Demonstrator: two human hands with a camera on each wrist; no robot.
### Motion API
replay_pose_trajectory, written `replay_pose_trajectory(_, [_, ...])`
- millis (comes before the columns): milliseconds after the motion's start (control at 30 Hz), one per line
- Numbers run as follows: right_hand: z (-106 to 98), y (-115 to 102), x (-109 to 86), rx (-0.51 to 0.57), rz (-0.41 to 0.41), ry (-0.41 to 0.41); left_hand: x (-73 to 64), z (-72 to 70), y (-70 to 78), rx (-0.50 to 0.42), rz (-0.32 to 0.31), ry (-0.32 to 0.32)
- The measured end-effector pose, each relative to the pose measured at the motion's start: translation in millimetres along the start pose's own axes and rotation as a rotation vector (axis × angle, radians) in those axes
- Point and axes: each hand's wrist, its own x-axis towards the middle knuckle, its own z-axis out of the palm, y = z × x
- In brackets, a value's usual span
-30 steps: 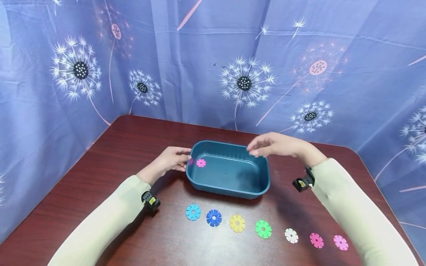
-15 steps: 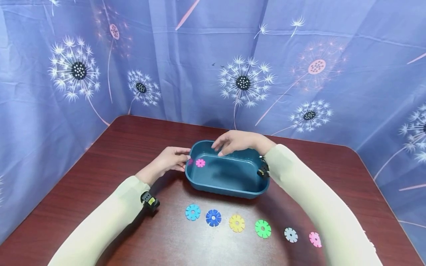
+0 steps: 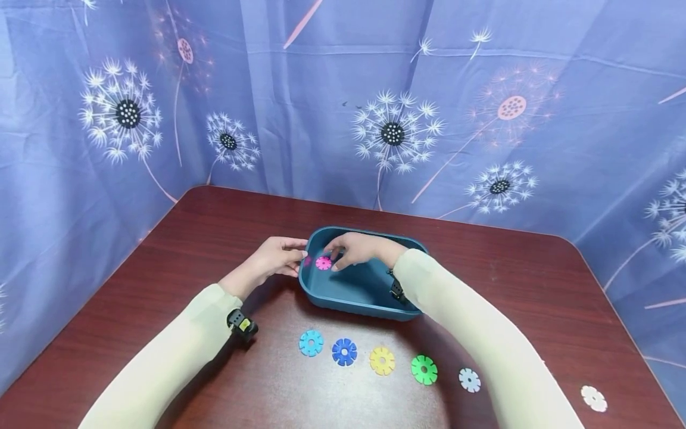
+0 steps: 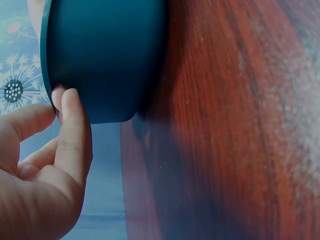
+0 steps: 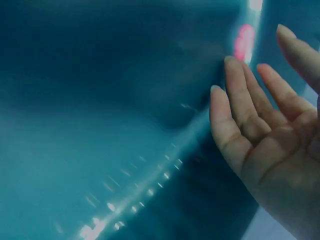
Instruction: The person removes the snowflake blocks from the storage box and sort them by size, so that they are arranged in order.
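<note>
A dark teal plastic tub (image 3: 354, 305) stands on the table. My left hand (image 3: 272, 260) holds its left end, thumb and fingers at the rim; up close in the left wrist view the hand (image 4: 55, 160) is beside the tub's wall (image 4: 107, 55). Inside, near the left end, lies a pink notched disc (image 3: 323, 263). My right hand (image 3: 358, 248) reaches down into the tub, its fingers bent loosely beside that disc. In the right wrist view the hand (image 5: 270, 130) has its fingers apart, with the pink disc (image 5: 244, 42) just beyond the fingertips.
In front of the tub lie notched discs in a row: light blue (image 3: 311, 343), dark blue (image 3: 344, 352), yellow (image 3: 382, 360), green (image 3: 424, 370) and pale (image 3: 469, 380). Another pale disc (image 3: 593, 398) is farther right. My right sleeve (image 3: 477, 333) covers part of the row.
My right hand has moved left from above the tub's right end and down into it, close to the pink disc. The left hand and the tub have stayed put.
</note>
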Motion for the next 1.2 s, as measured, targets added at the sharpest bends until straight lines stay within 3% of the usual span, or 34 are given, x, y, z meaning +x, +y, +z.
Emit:
replay_pose_trajectory(300, [18.8,7.1,14.7,-0.077,-0.008,0.146,-1.4,0.3,2.4,0.001,-0.008,0.001])
replay_pose_trajectory(467, [25.3,7.4,18.3,-0.058,-0.001,0.187,-0.9,1.1,2.2,-0.006,-0.009,0.001])
replay_pose_trajectory(900, [23.1,6.7,19.3,0.012,-0.004,0.17,-0.3,1.0,0.2,0.005,0.008,0.005])
replay_pose_trajectory(1033, [16.3,7.4,13.6,0.049,-0.034,0.157,-0.4,1.5,0.6,0.005,0.005,0.007])
replay_pose_trajectory(1200, [2.5,4.8,-1.0,0.075,-0.059,0.202,-0.5,1.6,1.1,0.007,-0.002,0.011])
